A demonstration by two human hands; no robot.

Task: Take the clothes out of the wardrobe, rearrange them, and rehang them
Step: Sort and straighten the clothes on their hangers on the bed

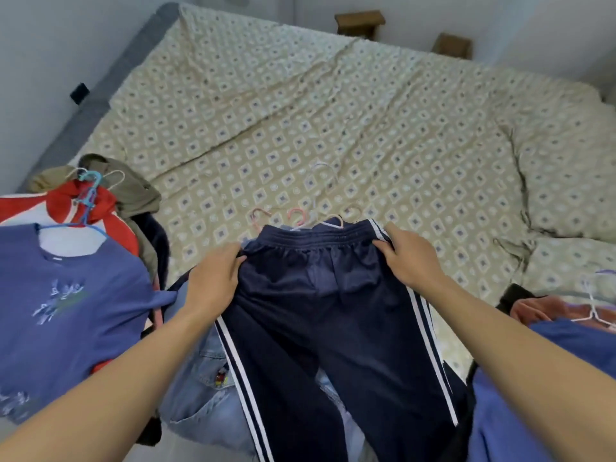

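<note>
- Navy track pants (333, 311) with white side stripes lay nearest, spread over jeans (203, 388) at the bed's near edge.
- Left hand (213, 278) and right hand (405, 258) each pinched the waistband, fingers clamped on the fabric.
- Pink hangers (296, 216) lay just beyond the waistband.
- Blue T-shirt (66, 301) on a hanger lay left.
- Patterned bed (366, 128) stretched beyond.

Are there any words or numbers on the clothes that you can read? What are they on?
No text can be read anywhere in this picture.
Blue T-shirt: a pale print on the chest, too blurred to tell if it holds letters.
Jeans: a small cartoon patch, a picture with no readable words.
Navy track pants, held at the waistband by the left hand and right hand: white side stripes only, no label showing.
</note>
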